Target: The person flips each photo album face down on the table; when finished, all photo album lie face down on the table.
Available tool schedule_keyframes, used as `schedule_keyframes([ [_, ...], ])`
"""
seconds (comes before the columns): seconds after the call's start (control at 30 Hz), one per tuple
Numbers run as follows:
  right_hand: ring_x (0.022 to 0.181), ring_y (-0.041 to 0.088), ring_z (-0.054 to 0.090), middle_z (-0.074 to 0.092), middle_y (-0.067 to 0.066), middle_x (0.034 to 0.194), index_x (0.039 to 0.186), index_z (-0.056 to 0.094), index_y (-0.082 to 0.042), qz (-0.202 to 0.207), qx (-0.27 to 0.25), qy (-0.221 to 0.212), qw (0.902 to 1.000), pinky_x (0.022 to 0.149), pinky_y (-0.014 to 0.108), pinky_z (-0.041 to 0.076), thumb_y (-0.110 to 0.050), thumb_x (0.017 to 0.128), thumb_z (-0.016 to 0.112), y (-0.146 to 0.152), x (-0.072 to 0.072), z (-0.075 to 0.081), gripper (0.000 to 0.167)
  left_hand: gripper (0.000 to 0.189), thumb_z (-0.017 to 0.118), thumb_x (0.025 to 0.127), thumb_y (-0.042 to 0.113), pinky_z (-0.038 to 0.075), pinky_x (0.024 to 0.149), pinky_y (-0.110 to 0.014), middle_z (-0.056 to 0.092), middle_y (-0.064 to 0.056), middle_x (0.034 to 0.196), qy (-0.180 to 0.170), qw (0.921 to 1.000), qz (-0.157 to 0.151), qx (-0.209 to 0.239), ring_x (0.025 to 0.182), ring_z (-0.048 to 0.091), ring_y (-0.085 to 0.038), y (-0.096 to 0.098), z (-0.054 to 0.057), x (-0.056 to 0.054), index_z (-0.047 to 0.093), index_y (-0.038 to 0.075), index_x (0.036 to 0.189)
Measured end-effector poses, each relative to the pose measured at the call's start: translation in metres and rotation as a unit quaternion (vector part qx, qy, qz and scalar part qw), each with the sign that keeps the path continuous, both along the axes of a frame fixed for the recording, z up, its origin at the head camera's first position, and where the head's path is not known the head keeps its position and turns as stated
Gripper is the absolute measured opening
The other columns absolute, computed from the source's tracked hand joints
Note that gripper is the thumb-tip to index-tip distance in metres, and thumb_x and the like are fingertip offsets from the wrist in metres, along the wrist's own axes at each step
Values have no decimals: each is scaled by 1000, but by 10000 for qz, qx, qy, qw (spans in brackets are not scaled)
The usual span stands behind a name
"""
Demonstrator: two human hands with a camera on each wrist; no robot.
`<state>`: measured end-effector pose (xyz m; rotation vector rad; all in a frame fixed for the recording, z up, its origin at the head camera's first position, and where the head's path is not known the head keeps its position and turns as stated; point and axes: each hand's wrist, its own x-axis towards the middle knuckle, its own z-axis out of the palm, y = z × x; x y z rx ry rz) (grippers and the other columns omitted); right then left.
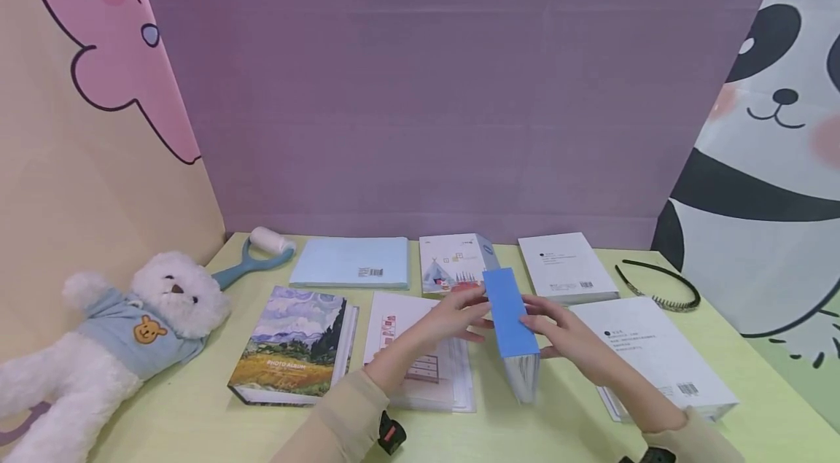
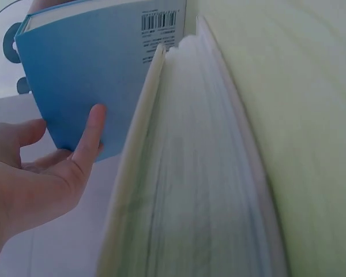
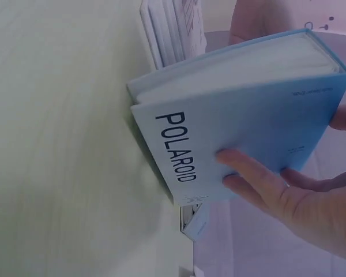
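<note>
- blue "polaroid" album [image 1: 512,313] stands spine up over the table [image 1: 190,437], between both hands
- left hand [image 1: 453,318] grips it by the barcoded cover
- right hand [image 1: 572,337] pinches it, thumb on spine, fingers against the lettered cover
- landscape-covered photo album [image 1: 289,346] lies near the teddy bear [image 1: 177,295]

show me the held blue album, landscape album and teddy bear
Held blue album [image 1: 507,310], head view, its spine
Landscape album [image 1: 290,348], head view, its front cover
Teddy bear [image 1: 127,348], head view, its shirt
</note>
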<state>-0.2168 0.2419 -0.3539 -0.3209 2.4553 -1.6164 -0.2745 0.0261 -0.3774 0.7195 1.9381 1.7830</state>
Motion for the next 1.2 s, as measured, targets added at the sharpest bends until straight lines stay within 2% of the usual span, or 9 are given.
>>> schedule_keyframes([
  [0.2, 125, 40, 44, 23, 27, 149, 149, 15, -4, -168, 83, -124, 9997, 87, 44, 53, -34, 100, 42, 9, 5, -1, 63, 40, 45, 100, 22, 55, 83, -41, 51, -12, 138, 288, 9990, -239, -257, 113, 60, -28, 9, -4, 5, 46, 7, 137],
  [0.33, 126, 39, 43, 25, 24, 148, 149, 17, -8, -337, 185, -22, 9993, 91, 45, 51, -35, 100, 42, 13, 8, 0, 61, 38, 47, 100, 23, 56, 81, -37, 52, -11, 136, 355, 9980, -212, -476, 110, 62, -25, 12, -6, 9, 49, 8, 134],
  [0.43, 126, 42, 42, 24, 24, 148, 149, 17, -6, -531, 469, 81, 9975, 93, 46, 49, -37, 99, 43, 16, 9, 1, 64, 39, 47, 99, 24, 56, 82, -35, 52, -8, 137, 412, 9959, -334, -738, 111, 61, -22, 14, -7, 11, 49, 10, 136],
  [0.6, 126, 44, 42, 27, 26, 146, 151, 12, -7, -755, 819, 129, 9937, 90, 44, 50, -40, 97, 48, 23, 10, 2, 73, 44, 49, 99, 26, 55, 82, -32, 45, -1, 144, 777, 9857, -668, -1339, 119, 56, -19, 18, -9, 14, 43, 20, 142],
  [0.73, 120, 40, 48, 29, 26, 146, 151, 11, -8, -858, 954, 37, 9917, 83, 40, 53, -42, 94, 52, 28, 10, 2, 78, 43, 49, 98, 30, 53, 80, -27, 43, 1, 146, 1116, 9767, -715, -1687, 119, 55, -16, 22, -10, 16, 44, 27, 141],
  [0.9, 115, 35, 53, 32, 26, 145, 150, 15, -8, -964, 1189, -98, 9882, 80, 39, 54, -45, 92, 54, 33, 11, 1, 79, 36, 49, 98, 35, 48, 90, -25, 50, 4, 140, 1550, 9650, -557, -2043, 121, 53, -13, 26, -10, 17, 56, 28, 132],
  [0.97, 112, 33, 55, 35, 26, 143, 150, 17, -8, -1033, 1263, -107, 9865, 79, 38, 54, -46, 91, 56, 34, 11, 0, 80, 35, 48, 98, 36, 45, 96, -27, 51, 4, 139, 1630, 9626, -556, -2090, 124, 50, -14, 26, -10, 17, 58, 27, 130],
  [1.2, 91, 19, 58, 48, 23, 132, 146, 27, 0, -1182, 1669, 130, 9788, 70, 28, 51, -46, 88, 61, 40, 10, -7, 82, 37, 45, 99, 36, 37, 107, -29, 41, 7, 146, 1529, 9578, -864, -2273, 134, 40, -15, 21, -12, 14, 54, 26, 133],
])
